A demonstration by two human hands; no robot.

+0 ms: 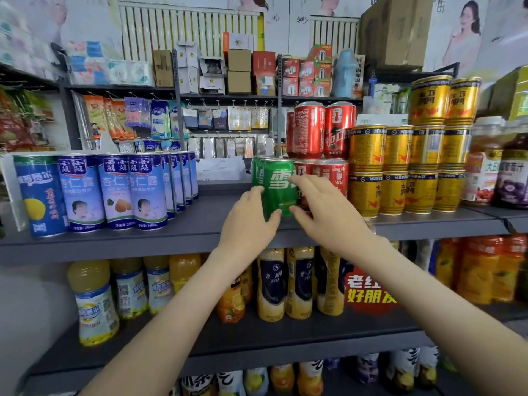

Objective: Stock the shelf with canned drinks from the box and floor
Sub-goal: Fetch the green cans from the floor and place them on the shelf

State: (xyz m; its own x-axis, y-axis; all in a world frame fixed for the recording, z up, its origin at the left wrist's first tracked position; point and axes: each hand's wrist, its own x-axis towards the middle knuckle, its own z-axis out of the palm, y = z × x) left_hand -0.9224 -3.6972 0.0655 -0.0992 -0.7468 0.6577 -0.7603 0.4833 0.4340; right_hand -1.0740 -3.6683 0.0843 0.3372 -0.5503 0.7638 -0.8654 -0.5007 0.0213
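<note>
My left hand (pixel 248 221) and right hand (pixel 323 207) curl round the green can (pixel 278 190), one on each flank with thumbs low at its front, I judge to steady it upright at the head of the green row (pixel 256 170) just beyond my fingers. The shelf (pixel 200 224) under my wrists carries red cans (pixel 333 175) behind my right fingers, gold cans (pixel 394 192) further right, blue cans (pixel 114 190) well left; no box shows.

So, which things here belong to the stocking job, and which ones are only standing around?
Job: green can, gripped by left hand and right hand; its shelf; red cans; gold cans.
Just there: tissue packs; bottles below; hanging packets.
</note>
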